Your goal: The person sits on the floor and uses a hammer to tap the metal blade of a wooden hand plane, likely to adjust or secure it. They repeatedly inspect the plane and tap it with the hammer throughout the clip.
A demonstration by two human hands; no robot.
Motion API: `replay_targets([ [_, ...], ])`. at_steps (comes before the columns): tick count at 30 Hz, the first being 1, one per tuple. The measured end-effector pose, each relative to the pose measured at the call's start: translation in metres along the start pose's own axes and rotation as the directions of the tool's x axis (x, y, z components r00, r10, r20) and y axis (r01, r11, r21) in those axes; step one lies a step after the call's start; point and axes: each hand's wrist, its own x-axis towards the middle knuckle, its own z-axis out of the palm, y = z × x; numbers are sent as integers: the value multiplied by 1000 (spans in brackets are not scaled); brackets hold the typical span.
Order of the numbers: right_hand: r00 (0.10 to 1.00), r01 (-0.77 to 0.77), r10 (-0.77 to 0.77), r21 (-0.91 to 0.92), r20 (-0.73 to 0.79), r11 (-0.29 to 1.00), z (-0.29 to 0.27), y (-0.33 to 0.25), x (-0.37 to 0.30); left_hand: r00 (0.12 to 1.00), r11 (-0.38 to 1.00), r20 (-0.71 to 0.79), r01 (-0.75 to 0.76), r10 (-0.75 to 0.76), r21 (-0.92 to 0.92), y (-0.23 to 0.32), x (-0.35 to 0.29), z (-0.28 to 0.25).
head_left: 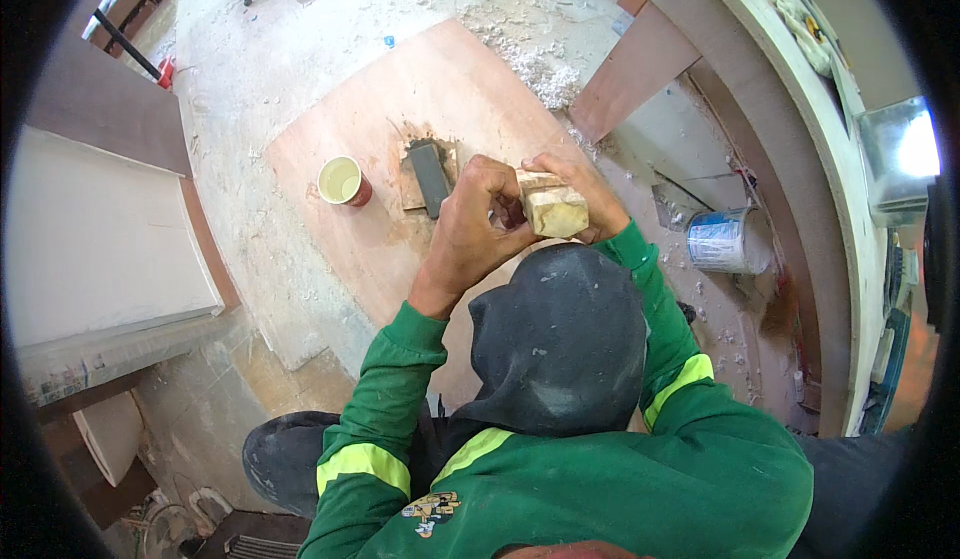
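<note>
A pale, worn wooden block (557, 212) with a chipped, yellowish end is held up in front of my raised knee. My right hand (592, 197) wraps round its far right side. My left hand (478, 217) is closed, its fingers curled and their tips against the block's left side; whether they pinch something small there is hidden. Just left of that hand, a dark grey sharpening stone (430, 177) lies on a small wooden base (411, 195), with black wet smears around it. Further left stands a paper cup (344, 181) with pale liquid inside.
A reddish plywood sheet (330, 139) lies on the dusty floor under these things. White shavings (548, 77) are heaped beyond it. At right, a white and blue bucket (728, 241) lies near a curved-looking bench edge (800, 139). White panels (110, 239) stand at left.
</note>
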Motion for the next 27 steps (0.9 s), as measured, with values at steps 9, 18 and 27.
replay_targets([
  [9, 1000, -14, 13, 26, 23, 1000, -31, 25, 23, 994, 994, -8, -106, 106, 37, -8, -3, 7],
  [18, 999, -29, 29, 62, 14, 998, -28, 27, 21, 991, 987, 0, -134, 135, 84, -8, -4, 8],
  [27, 995, -6, -6, 114, 102, 993, -35, 50, 41, 998, 990, -6, 56, -56, 128, -8, 1, 14],
])
